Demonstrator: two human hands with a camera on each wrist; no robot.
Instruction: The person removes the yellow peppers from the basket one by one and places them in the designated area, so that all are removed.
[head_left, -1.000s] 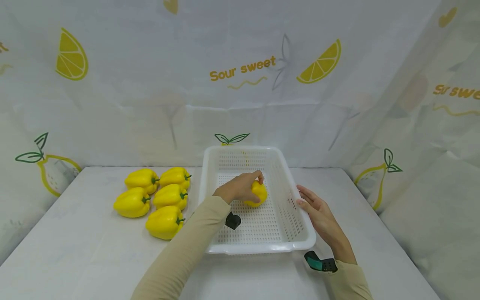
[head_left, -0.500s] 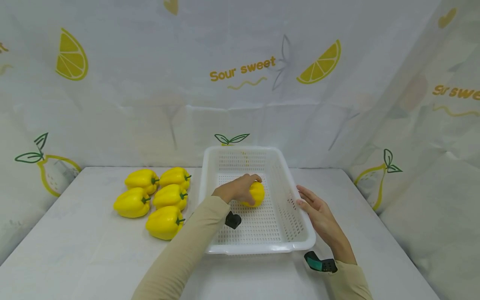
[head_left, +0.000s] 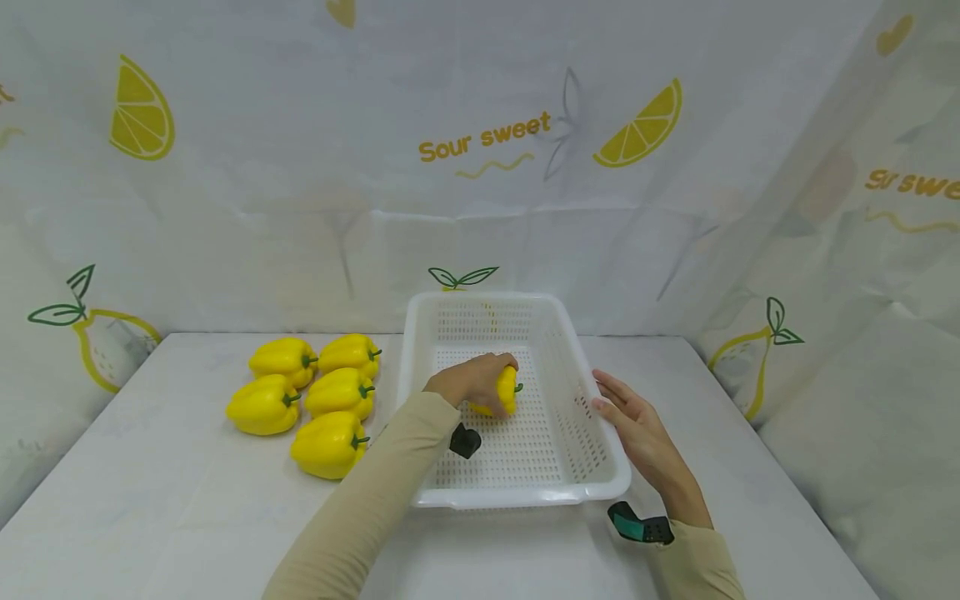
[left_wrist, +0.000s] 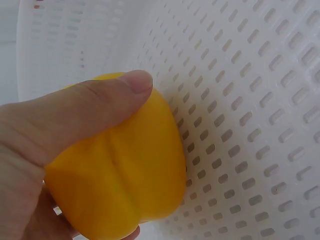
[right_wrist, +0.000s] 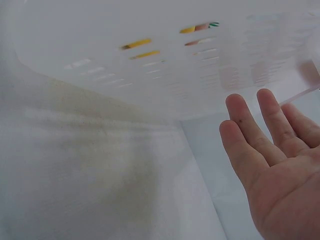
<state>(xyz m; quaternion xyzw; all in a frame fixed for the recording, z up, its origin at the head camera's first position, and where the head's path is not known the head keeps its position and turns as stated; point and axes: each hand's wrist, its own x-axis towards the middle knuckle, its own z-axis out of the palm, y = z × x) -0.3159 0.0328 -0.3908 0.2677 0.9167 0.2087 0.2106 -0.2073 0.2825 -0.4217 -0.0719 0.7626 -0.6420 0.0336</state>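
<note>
Inside a white perforated plastic basket [head_left: 517, 497], my left hand [head_left: 474, 382] grips a yellow bell pepper [head_left: 507, 390]. Its green stem points right in the head view. Up close in the left wrist view, the thumb lies across the bell pepper [left_wrist: 145, 160], fingers wrap underneath, and the basket's slotted floor [left_wrist: 235, 125] is right beside it. My right hand [head_left: 637, 425] rests against the basket's right side, thumb at the rim. Seen from below in the right wrist view, the right hand [right_wrist: 280, 160] has its fingers extended along the outer wall.
Left of the basket, several yellow bell peppers [head_left: 262, 406] lie grouped on the white table [head_left: 165, 500]. A white curtain [head_left: 300, 167] with lemon prints hangs behind the table. Black straps [head_left: 639, 525] are at the wrists.
The left hand has turned the bell pepper and shifted it slightly left within the basket, so its stem now shows on the right. The right hand and basket stay put.
</note>
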